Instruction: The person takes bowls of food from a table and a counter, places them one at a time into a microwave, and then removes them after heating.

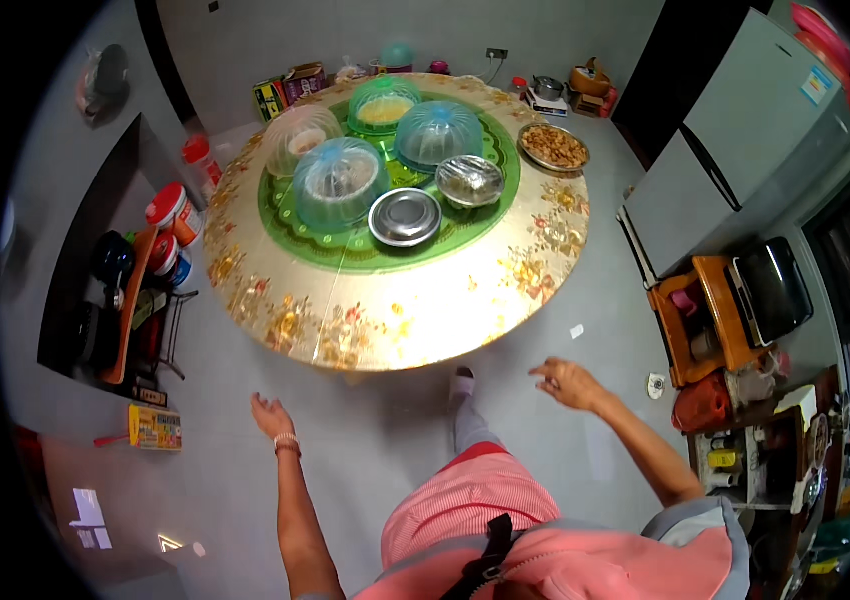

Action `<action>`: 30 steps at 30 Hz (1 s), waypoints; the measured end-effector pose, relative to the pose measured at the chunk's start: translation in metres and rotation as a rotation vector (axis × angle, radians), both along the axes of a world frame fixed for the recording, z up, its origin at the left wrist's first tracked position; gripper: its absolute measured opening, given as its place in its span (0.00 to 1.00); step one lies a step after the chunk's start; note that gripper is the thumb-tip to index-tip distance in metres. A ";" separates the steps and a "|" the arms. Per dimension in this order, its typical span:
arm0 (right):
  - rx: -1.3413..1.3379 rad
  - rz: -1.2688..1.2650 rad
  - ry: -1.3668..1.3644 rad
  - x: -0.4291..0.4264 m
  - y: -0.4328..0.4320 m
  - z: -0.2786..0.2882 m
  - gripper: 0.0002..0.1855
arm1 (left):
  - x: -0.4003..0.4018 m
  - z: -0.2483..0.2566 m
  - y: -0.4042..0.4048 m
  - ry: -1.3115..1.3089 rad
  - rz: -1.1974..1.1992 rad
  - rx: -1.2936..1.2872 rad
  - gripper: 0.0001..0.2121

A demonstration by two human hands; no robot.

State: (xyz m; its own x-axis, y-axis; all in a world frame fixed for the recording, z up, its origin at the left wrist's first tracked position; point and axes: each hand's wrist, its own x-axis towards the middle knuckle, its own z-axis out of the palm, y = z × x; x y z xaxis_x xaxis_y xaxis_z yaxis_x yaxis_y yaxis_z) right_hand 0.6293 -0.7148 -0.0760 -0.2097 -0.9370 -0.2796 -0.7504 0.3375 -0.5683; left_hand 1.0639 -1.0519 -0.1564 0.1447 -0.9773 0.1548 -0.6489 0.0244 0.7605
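Both hands hang over the floor, just short of a round table (425, 300) with a shiny floral tablecloth. My left hand (273, 420), with bracelets on the wrist, holds nothing; its fingers are loosely apart. My right hand (566, 384) is also bare, fingers half curled and spread. On a green patterned mat (305, 244) sit a blue dome food cover (342, 180), a second blue cover (440, 135), a green cover (384, 105) and a clear one (301, 135). A metal lidded dish (405, 217) and a foil- or film-covered bowl (470, 181) stand nearer me.
A metal tray of brown food pieces (554, 147) lies at the table's right edge. Beyond is a refrigerator (755, 142), with a wooden stand (732, 315) bearing a dark appliance (774, 289). Buckets (172, 212) and a small shelf (132, 300) line the left.
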 end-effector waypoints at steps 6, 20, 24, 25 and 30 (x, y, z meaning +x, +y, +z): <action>-0.302 -0.015 0.000 -0.131 -0.164 0.044 0.12 | -0.155 0.015 -0.050 -0.631 0.041 -0.120 0.23; -0.592 -0.101 0.299 -0.310 -0.576 0.002 0.21 | -0.187 0.051 -0.004 -0.941 0.142 0.144 0.23; -0.679 -0.075 0.429 -0.326 -0.647 -0.025 0.28 | -0.189 0.055 0.000 -0.959 0.108 0.115 0.23; -0.778 -0.042 0.485 -0.331 -0.660 -0.029 0.25 | -0.190 0.054 -0.002 -0.913 0.083 0.098 0.23; -0.550 0.065 0.703 -0.342 -0.685 -0.023 0.10 | -0.175 0.050 0.000 -1.643 0.007 0.069 0.22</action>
